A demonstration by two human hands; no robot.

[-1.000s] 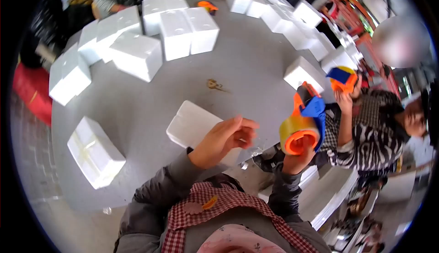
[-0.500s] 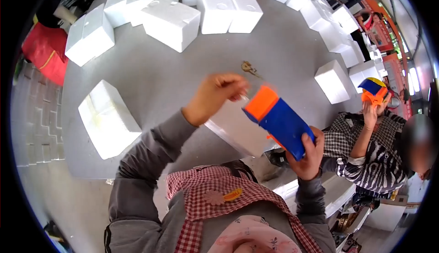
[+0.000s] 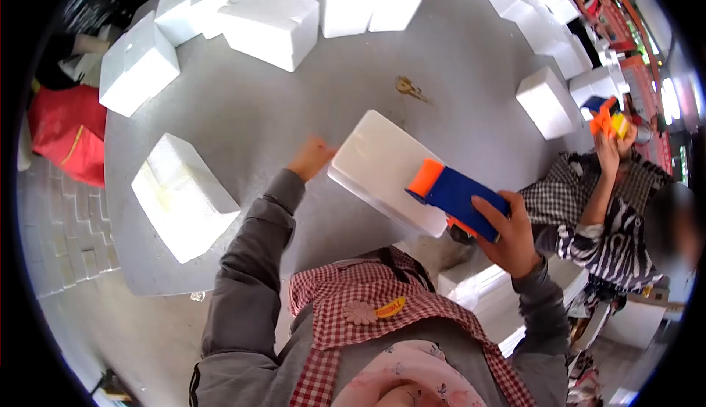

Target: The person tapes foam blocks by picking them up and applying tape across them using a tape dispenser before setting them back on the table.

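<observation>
In my right hand (image 3: 515,241) is a blue and orange tape dispenser (image 3: 467,200), its orange end pointing left over a white box. The fingers are wrapped round the blue body, with the thumb on top. The white box (image 3: 379,138) has rounded corners and lies at the near edge of the table, partly covered by the dispenser. My left hand (image 3: 312,158) is at the box's left end, smeared by motion. Its fingers cannot be made out, nor whether it touches the box.
White foam boxes (image 3: 268,28) line the far side of the grey table (image 3: 243,98). One foam box (image 3: 184,197) stands at the left, another (image 3: 544,102) at the right. A small gold-brown object (image 3: 410,88) lies mid-table. At right a co-worker (image 3: 603,241) holds an orange, yellow and blue dispenser (image 3: 607,119).
My left hand has moved left and down, away from the dispenser's orange end, to the box's left end. The dispenser has tilted flatter and lowered, uncovering more of the box.
</observation>
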